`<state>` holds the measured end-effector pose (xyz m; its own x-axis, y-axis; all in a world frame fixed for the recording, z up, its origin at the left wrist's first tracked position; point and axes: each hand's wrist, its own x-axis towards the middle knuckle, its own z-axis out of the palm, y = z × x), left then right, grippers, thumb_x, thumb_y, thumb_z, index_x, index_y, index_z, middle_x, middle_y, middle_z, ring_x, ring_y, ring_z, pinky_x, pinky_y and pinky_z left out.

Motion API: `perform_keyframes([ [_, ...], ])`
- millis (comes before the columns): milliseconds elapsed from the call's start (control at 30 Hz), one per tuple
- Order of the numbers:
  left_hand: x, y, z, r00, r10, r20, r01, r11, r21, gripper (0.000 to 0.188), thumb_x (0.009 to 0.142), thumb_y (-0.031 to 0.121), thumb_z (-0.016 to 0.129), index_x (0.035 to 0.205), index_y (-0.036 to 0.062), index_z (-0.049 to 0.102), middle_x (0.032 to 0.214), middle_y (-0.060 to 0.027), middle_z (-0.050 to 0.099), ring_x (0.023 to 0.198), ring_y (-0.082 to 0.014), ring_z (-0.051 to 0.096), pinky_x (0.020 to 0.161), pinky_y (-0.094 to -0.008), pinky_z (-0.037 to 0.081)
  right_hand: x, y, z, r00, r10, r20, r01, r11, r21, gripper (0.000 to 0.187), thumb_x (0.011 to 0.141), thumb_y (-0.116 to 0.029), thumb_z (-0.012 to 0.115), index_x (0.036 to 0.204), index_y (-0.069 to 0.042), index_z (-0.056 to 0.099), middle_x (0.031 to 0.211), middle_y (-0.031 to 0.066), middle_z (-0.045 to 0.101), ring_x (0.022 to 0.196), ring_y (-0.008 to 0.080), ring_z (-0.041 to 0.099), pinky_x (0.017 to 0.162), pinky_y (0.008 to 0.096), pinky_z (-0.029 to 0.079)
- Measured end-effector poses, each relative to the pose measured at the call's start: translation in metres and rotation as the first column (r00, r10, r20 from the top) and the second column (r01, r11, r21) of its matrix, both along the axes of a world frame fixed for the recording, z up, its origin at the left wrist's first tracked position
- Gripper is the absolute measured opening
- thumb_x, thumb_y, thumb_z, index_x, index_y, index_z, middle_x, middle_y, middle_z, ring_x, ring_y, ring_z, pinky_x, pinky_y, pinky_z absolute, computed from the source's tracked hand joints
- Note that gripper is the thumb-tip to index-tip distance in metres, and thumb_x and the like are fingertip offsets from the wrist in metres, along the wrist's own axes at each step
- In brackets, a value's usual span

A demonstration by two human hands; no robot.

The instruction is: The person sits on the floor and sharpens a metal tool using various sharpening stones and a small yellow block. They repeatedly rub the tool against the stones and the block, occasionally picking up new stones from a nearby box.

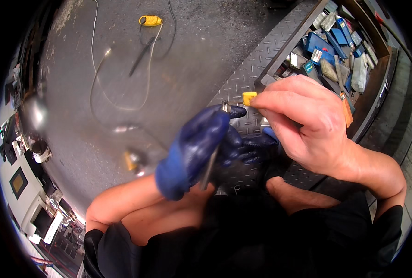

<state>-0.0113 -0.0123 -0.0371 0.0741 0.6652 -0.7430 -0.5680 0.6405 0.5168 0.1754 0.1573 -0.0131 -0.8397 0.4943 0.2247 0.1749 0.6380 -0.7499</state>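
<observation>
Yellow-handled tool (248, 98) pinched in right fingers (274, 98); gloved left fingers (207, 127) hold metal rod (209, 169).

Wide fisheye view, from the person's head, facing down, close above the hands (315, 123)

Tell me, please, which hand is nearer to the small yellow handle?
Right. The bare right hand pinches the small yellow handle; the gloved left hand is to its left and lower in the picture, holding a metal part.
</observation>
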Motion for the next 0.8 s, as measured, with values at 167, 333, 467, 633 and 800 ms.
perform_keyframes([
  [167,-0.0003,-0.0017,-0.0011,0.998,0.027,0.050,-0.025,0.999,-0.033,0.041,0.112,0.038,0.062,0.142,0.0098,0.062,0.103,-0.0051,0.074,0.085,-0.0138,0.071,0.072,-0.0281,0.058,-0.0012,0.0033,0.0042,0.999,0.047,-0.015,-0.046,0.997,0.054,0.029,0.074,0.012,0.077,0.098,-0.004,0.079,0.094,0.0077,0.076,0.082,0.0268,0.072,0.070,0.0340,0.057],
  [333,-0.0007,0.0030,0.0035,1.000,0.015,0.024,-0.013,0.999,-0.047,0.041,0.113,0.038,0.060,0.142,0.0090,0.061,0.103,-0.0055,0.074,0.084,-0.0144,0.071,0.071,-0.0278,0.058,-0.0002,0.0002,0.0038,1.000,0.018,0.020,-0.018,1.000,0.003,0.024,0.076,0.010,0.079,0.096,-0.004,0.079,0.095,0.0080,0.075,0.082,0.0235,0.072,0.068,0.0316,0.057],
  [467,-0.0001,0.0006,0.0002,0.998,0.036,0.043,-0.036,0.999,-0.008,0.042,0.113,0.038,0.060,0.142,0.0086,0.061,0.101,-0.0053,0.074,0.083,-0.0145,0.070,0.071,-0.0273,0.057,0.0003,-0.0019,0.0023,0.997,-0.022,0.072,0.031,0.991,-0.132,0.019,0.081,0.008,0.079,0.097,-0.002,0.078,0.093,0.0092,0.074,0.082,0.0214,0.072,0.067,0.0306,0.057],
  [633,0.0000,0.0012,-0.0006,1.000,0.018,0.010,-0.019,1.000,0.017,0.041,0.113,0.039,0.060,0.141,0.0084,0.061,0.102,-0.0056,0.074,0.082,-0.0147,0.070,0.071,-0.0271,0.057,0.0003,-0.0020,0.0024,0.997,-0.036,0.076,0.052,0.972,-0.229,0.016,0.084,0.008,0.080,0.098,-0.001,0.078,0.093,0.0094,0.073,0.081,0.0206,0.072,0.068,0.0297,0.057],
  [800,-0.0014,-0.0007,-0.0004,1.000,0.022,0.020,-0.022,0.999,-0.041,0.042,0.115,0.040,0.055,0.138,0.0046,0.060,0.099,-0.0060,0.073,0.084,-0.0110,0.070,0.074,-0.0249,0.057,0.0027,-0.0018,-0.0006,0.999,0.021,0.034,-0.016,0.988,-0.155,0.020,0.082,0.009,0.080,0.098,-0.001,0.079,0.095,0.0093,0.074,0.080,0.0213,0.073,0.068,0.0301,0.057],
])
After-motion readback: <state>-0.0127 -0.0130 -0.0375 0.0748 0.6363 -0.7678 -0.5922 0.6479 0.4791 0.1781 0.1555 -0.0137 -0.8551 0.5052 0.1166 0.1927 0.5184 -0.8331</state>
